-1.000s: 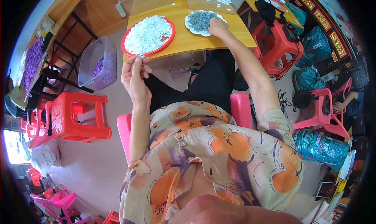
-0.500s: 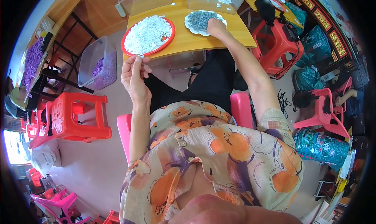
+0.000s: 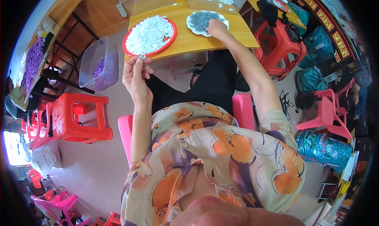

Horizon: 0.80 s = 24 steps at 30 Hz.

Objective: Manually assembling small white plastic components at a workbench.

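Note:
Between thumb and forefinger my left hand (image 3: 136, 78) pinches a small white piece (image 3: 142, 57), just off the table's near edge. Beyond it lies a round red tray (image 3: 172, 39) heaped with small white pieces (image 3: 150, 34) of the same look. My right hand (image 3: 217, 28) reaches to the right rim of a white scalloped plate (image 3: 192, 28), its fingertips at a pile of small grey-blue metallic pieces (image 3: 202, 20). Those fingertips are bent down and partly hidden, so whatever they grip there does not show.
Clear plastic bins (image 3: 146, 3) stand at the back of the yellow table (image 3: 237, 32); white pieces lie by the right one. Red stools (image 3: 81, 119) flank me on both sides. A clear tub (image 3: 98, 64) with purple pieces sits on the floor at left, green wrapped bundles (image 3: 323, 149) at right.
My right hand has shifted very slightly at the plate. My left hand keeps its pinch on the white piece. At far right, another person's arm is no longer seen by the pink chair.

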Tool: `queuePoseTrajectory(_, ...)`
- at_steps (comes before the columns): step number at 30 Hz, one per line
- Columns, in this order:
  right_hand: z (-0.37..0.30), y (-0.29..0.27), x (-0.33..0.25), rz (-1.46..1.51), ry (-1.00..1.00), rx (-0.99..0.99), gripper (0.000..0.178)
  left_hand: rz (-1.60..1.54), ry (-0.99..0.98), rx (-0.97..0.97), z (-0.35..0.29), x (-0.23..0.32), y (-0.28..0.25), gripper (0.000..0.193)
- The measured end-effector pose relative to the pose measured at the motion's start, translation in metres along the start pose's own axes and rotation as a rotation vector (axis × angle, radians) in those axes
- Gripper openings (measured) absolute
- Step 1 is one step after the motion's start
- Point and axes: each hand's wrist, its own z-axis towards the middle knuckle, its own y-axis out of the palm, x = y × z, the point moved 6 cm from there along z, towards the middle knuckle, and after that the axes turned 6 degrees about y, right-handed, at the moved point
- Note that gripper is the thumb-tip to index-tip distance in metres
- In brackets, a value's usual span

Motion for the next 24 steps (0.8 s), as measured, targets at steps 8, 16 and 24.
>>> queuePoseTrajectory(8,0.014,0.007,0.007,0.066,0.000,0.098,0.019,-0.004,0.008,-0.002,0.001,-0.002,0.000,0.009)
queuePoseTrajectory(16,-0.005,-0.024,-0.019,0.291,-0.092,0.299,0.021,-0.007,0.001,-0.003,0.000,-0.002,0.001,0.009)
queuePoseTrajectory(24,-0.097,-0.061,-0.100,0.730,-0.524,0.192,0.026,0.005,-0.008,0.013,0.001,0.001,0.002,0.010)
